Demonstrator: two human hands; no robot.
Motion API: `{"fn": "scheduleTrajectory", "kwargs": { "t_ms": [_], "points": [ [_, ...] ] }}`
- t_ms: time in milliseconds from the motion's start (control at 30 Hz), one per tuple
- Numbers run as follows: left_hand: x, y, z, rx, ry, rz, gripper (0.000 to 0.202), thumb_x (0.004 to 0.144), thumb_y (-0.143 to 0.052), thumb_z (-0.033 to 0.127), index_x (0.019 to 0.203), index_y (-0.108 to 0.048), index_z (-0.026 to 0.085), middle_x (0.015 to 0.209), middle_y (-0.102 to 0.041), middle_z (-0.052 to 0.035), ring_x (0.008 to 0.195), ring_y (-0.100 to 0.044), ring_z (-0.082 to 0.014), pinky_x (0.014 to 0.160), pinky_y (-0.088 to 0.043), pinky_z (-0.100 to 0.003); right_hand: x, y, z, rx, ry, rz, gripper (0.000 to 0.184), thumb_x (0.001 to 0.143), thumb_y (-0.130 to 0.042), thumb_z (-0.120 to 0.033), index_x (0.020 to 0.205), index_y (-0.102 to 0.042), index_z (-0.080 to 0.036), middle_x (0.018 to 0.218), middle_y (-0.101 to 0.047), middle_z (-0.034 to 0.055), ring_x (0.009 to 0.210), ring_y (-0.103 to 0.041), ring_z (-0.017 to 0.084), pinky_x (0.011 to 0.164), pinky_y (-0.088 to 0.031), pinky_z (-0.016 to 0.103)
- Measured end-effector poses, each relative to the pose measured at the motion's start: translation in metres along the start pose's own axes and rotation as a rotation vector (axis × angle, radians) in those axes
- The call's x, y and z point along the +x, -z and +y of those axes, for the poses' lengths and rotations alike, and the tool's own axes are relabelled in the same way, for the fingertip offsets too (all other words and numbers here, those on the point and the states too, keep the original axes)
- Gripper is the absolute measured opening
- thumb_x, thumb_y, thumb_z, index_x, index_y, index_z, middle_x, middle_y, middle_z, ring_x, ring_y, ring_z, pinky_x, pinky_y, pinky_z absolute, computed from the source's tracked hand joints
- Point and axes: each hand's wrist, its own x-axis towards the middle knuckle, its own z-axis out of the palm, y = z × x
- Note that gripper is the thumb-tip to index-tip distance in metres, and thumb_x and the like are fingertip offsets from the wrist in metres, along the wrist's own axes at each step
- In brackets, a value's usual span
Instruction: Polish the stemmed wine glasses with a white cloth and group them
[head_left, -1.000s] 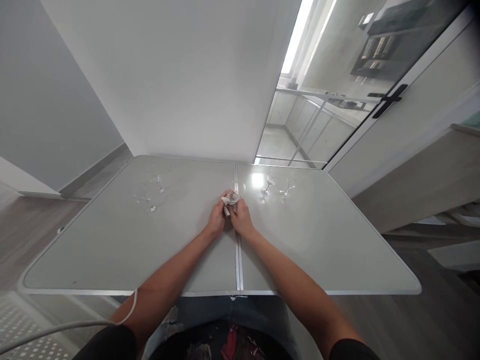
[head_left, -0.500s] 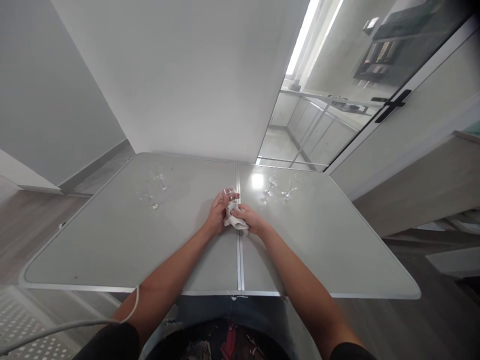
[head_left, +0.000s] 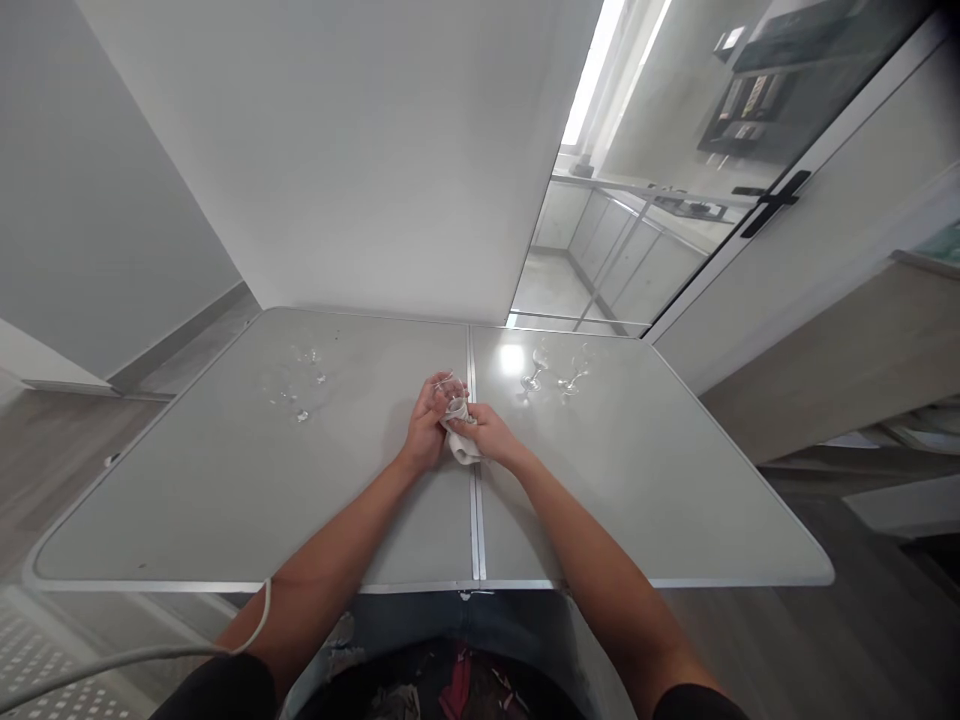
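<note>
Over the middle of the table, my left hand (head_left: 427,425) is closed around the bowl of a clear wine glass (head_left: 451,385). My right hand (head_left: 491,435) grips a white cloth (head_left: 463,448) and presses it against the glass, just below the bowl. The cloth wraps part of the glass, so its stem and foot are mostly hidden. Both hands nearly touch each other.
Two clear stemmed glasses (head_left: 535,372) stand on the right half of the grey folding table (head_left: 337,520). More clear glasses (head_left: 301,412) are at the left. A metal seam (head_left: 477,530) splits the table. A white wall and a glass door (head_left: 600,250) lie beyond.
My hands have turned the glass slightly, and the cloth has shifted up around it, with its lower end now rolled. The whole view has moved a little.
</note>
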Motion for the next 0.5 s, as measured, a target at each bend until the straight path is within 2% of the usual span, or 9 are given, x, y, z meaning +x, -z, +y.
{"fn": "scheduleTrajectory", "kwargs": {
  "t_ms": [67,133,200,300,367,433,500],
  "points": [
    [-0.002,-0.001,0.002,-0.049,0.080,-0.054,0.057,0.086,-0.069,0.057,0.129,-0.057,0.022,0.123,-0.065,-0.0124,0.102,-0.067,-0.0237,0.085,-0.055,-0.035,-0.001,0.006,0.003,0.336,-0.065,-0.261,0.048,0.082,-0.058,-0.068,0.077,-0.058,-0.020,0.062,-0.060,0.0025,0.063,-0.062,0.022,0.065,-0.049,0.035],
    [-0.003,-0.002,0.000,-0.056,0.106,-0.073,0.059,0.088,-0.065,0.060,0.130,-0.057,0.021,0.126,-0.064,-0.0136,0.102,-0.068,-0.0240,0.081,-0.057,-0.036,-0.001,0.010,0.006,0.469,-0.083,-0.367,0.049,0.080,-0.058,-0.069,0.076,-0.055,-0.021,0.060,-0.058,0.0018,0.063,-0.064,0.024,0.068,-0.051,0.039],
    [-0.001,-0.001,-0.007,-0.023,0.068,-0.010,0.056,0.089,-0.064,0.060,0.129,-0.057,0.022,0.125,-0.065,-0.0130,0.101,-0.068,-0.0228,0.082,-0.057,-0.035,0.001,0.008,0.008,0.329,-0.063,-0.274,0.043,0.083,-0.057,-0.063,0.079,-0.057,-0.020,0.065,-0.062,0.0031,0.067,-0.065,0.024,0.069,-0.051,0.037],
    [0.005,0.003,-0.016,0.049,-0.030,0.110,0.054,0.084,-0.073,0.053,0.126,-0.055,0.023,0.122,-0.067,-0.0109,0.101,-0.069,-0.0218,0.089,-0.055,-0.036,0.006,0.000,0.008,-0.245,0.022,0.081,0.024,0.090,-0.056,-0.043,0.089,-0.062,-0.020,0.083,-0.071,0.0091,0.083,-0.065,0.025,0.079,-0.049,0.036],
    [0.009,0.008,-0.017,0.061,-0.082,0.133,0.055,0.083,-0.076,0.050,0.125,-0.054,0.024,0.124,-0.066,-0.0110,0.104,-0.069,-0.0225,0.092,-0.053,-0.037,0.009,-0.005,0.006,-0.540,0.091,0.275,0.016,0.091,-0.057,-0.032,0.093,-0.065,-0.018,0.092,-0.072,0.0143,0.094,-0.064,0.027,0.087,-0.045,0.037],
    [0.011,0.011,-0.015,0.030,-0.086,0.117,0.053,0.084,-0.076,0.049,0.125,-0.055,0.024,0.125,-0.067,-0.0116,0.104,-0.070,-0.0229,0.094,-0.052,-0.037,0.010,-0.005,0.004,-0.548,0.099,0.296,0.015,0.091,-0.058,-0.031,0.091,-0.066,-0.018,0.090,-0.072,0.0144,0.092,-0.064,0.027,0.086,-0.045,0.037],
    [0.010,0.013,-0.010,-0.023,-0.038,0.084,0.052,0.083,-0.077,0.048,0.124,-0.058,0.021,0.122,-0.068,-0.0121,0.100,-0.070,-0.0232,0.093,-0.052,-0.038,0.008,-0.001,0.002,-0.270,0.015,0.155,0.022,0.089,-0.062,-0.039,0.083,-0.065,-0.018,0.078,-0.070,0.0089,0.078,-0.063,0.023,0.075,-0.046,0.033]
  ]
}}
